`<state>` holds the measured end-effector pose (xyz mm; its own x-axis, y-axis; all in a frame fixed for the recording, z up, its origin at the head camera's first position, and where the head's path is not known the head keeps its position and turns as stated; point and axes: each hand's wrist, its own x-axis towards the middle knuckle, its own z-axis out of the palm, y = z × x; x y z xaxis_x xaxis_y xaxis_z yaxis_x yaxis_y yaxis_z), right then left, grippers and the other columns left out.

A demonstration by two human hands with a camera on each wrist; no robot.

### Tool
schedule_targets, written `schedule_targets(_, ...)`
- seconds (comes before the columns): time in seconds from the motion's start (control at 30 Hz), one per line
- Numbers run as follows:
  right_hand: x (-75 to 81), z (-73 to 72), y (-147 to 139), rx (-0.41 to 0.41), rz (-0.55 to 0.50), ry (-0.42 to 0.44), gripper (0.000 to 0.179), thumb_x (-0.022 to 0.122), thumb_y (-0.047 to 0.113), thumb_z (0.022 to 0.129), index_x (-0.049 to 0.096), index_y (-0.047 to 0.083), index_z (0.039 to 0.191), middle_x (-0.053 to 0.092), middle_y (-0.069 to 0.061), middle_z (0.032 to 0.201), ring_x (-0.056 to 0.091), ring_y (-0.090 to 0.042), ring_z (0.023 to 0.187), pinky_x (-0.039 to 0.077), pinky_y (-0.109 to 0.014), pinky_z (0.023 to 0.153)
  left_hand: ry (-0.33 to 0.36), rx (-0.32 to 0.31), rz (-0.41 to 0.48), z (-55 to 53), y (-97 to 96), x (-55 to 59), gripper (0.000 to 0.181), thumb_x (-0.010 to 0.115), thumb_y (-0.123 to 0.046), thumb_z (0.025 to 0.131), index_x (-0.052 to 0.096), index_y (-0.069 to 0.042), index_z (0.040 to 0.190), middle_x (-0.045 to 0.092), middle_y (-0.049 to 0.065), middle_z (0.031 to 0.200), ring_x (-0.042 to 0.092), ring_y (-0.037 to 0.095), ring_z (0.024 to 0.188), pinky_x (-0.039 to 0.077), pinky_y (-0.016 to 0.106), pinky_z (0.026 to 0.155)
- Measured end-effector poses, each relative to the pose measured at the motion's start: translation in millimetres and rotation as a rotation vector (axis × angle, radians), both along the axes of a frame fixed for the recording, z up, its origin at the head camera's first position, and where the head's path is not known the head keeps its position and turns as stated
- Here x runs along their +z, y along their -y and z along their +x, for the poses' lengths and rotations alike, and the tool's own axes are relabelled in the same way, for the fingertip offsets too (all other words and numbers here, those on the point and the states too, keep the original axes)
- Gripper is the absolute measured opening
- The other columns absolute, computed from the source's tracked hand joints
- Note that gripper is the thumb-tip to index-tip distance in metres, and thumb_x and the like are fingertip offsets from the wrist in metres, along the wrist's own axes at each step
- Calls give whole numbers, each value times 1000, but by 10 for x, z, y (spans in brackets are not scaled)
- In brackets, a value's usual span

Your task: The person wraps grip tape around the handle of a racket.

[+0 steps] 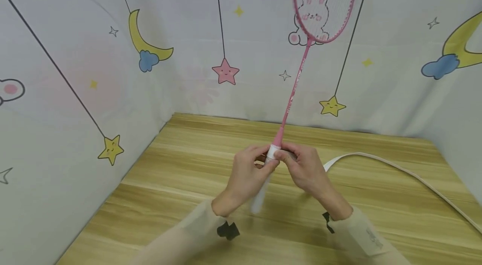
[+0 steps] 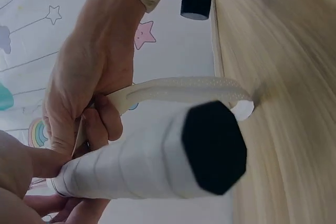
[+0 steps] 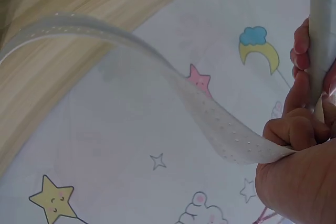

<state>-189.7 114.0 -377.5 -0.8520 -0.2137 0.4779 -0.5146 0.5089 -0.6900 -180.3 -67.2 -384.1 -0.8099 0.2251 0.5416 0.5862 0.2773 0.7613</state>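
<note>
A pink badminton racket (image 1: 295, 85) stands tilted, head up, its handle (image 1: 257, 202) low over the table. White perforated grip tape is wound around that handle, which ends in a dark butt cap (image 2: 215, 148) in the left wrist view. My left hand (image 1: 244, 173) grips the upper handle between thumb and fingers. At the top of the wrapping, just below the pink cone, my right hand (image 1: 306, 169) pinches the grip tape (image 3: 226, 124) with its thumb against the handle. From the right hand the loose tape trails away in a long curve.
The wood-grain table (image 1: 180, 148) carries the loose tape's far stretch on the right. White cloth walls (image 1: 188, 47) printed with stars, moons and bunnies rise behind and at both sides. The racket head (image 1: 325, 41) overlaps the back wall in the head view.
</note>
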Motion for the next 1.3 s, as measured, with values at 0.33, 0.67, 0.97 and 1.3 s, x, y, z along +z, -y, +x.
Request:
schedule_targets(0.33, 133, 32, -114, 45, 5, 124, 16, 77, 11, 102, 84, 4, 114, 84, -9, 100, 61, -11, 74, 51, -22, 67, 353, -265, 202, -52, 55, 27, 37, 68, 1, 105, 66, 11, 140, 74, 36, 124, 82, 39, 97, 69, 38, 86)
schedule_targets(0.67, 221, 87, -169, 96, -12, 108, 11, 75, 2, 101, 79, 6, 92, 72, -5, 80, 56, -7, 66, 49, -25, 61, 539, -408, 349, -41, 63, 59, 42, 59, 7, 108, 55, 16, 148, 65, 47, 131, 77, 8, 87, 67, 45, 94)
schedule_targets(0.97, 220, 73, -154, 107, -56, 130, 12, 73, 2, 102, 77, 2, 91, 67, -7, 79, 53, -9, 67, 47, -24, 62, 566, -473, 349, -53, 78, 54, 39, 52, 7, 110, 53, 18, 148, 74, 24, 110, 77, 10, 87, 68, 41, 92)
schedule_targets(1.3, 180, 51, -168, 116, -168, 172, 14, 81, 3, 96, 69, 0, 91, 65, -3, 83, 56, -10, 73, 50, -24, 68, 580, -610, 299, -85, 171, 24, 39, 44, -1, 115, 48, 20, 148, 74, -8, 94, 78, 7, 88, 65, 32, 94)
